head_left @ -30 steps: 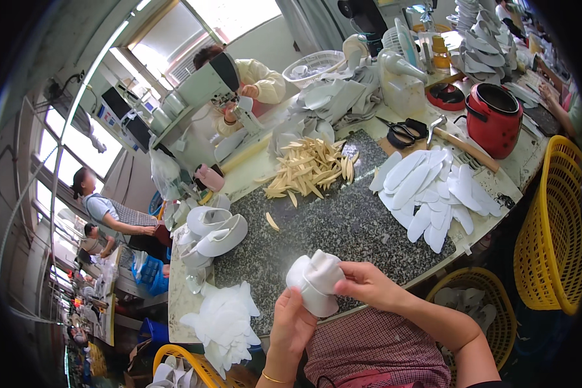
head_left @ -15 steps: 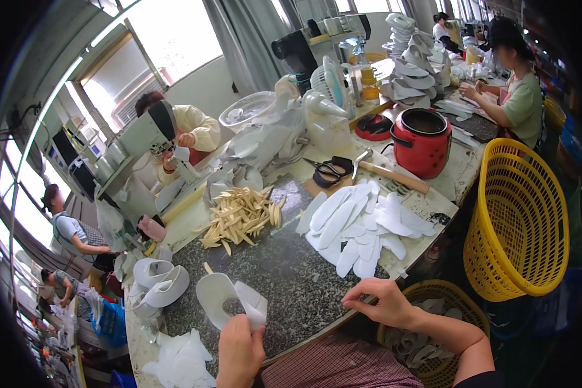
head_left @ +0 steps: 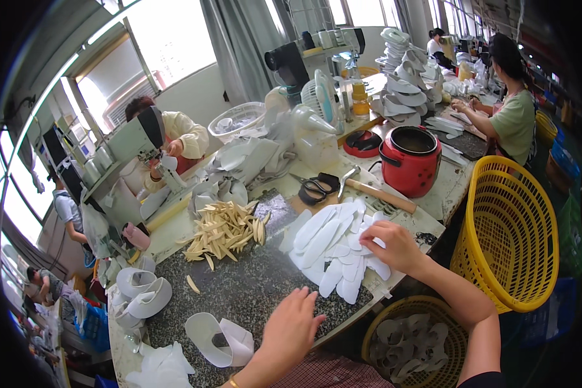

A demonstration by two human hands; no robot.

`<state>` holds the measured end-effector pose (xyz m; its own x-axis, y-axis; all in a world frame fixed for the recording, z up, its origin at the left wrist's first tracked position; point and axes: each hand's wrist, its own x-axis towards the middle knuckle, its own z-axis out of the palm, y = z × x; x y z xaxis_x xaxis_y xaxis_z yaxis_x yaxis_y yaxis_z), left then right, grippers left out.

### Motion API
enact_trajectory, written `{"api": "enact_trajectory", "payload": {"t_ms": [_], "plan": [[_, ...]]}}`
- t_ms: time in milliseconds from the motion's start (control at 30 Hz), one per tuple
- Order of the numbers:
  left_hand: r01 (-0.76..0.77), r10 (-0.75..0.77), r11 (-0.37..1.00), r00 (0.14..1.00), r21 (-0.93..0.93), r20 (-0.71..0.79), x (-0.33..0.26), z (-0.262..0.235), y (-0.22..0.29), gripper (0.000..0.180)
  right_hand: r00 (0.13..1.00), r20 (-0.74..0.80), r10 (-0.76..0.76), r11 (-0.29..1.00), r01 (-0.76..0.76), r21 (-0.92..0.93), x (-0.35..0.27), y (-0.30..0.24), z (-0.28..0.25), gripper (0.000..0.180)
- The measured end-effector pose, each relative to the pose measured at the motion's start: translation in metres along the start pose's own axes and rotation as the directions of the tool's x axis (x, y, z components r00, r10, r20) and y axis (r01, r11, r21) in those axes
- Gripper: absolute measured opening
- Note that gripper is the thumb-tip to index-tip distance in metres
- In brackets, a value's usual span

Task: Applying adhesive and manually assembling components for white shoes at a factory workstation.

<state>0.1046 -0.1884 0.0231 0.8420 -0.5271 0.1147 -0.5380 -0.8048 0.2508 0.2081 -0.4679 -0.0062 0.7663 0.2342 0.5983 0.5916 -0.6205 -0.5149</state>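
A curved white shoe upper (head_left: 204, 328) rests on the speckled stone slab near the table's front edge. Just to its right is my left hand (head_left: 292, 328), fingers stretched out and holding nothing. My right hand (head_left: 398, 246) reaches over the right side of a pile of flat, white, long-oval pieces (head_left: 323, 236). Its thumb and fingers are pinched around the edge of one such piece. Left of the pile lies a heap of thin beige strips (head_left: 223, 231), with one loose strip (head_left: 193, 284) nearer to me.
Scissors (head_left: 318, 189) and a hammer (head_left: 381, 195) lie beyond the pile, before a red pot (head_left: 410, 161). More curved uppers (head_left: 141, 292) sit at left. Yellow baskets (head_left: 549, 258) stand right and below the table edge. Co-workers sit at far left and right.
My left hand has let go of the shoe upper, which now lies on the slab, and has moved right with fingers extended. My right hand has gone forward to the white pieces.
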Motion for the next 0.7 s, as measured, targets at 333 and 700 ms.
{"api": "enact_trajectory", "payload": {"t_ms": [333,700], "plan": [[0.007,-0.003,1.000,0.983,0.020,-0.185,0.113,0.031,-0.068,0.062,0.932,0.244,0.267,0.963,-0.267,-0.033,0.080,0.042,0.061,0.016],[0.357,-0.258,0.790,0.931,-0.499,0.259,0.144,0.007,-0.110,0.100,0.933,-0.218,-0.285,0.926,0.327,0.190,0.026,-0.040,-0.022,0.017]]}}
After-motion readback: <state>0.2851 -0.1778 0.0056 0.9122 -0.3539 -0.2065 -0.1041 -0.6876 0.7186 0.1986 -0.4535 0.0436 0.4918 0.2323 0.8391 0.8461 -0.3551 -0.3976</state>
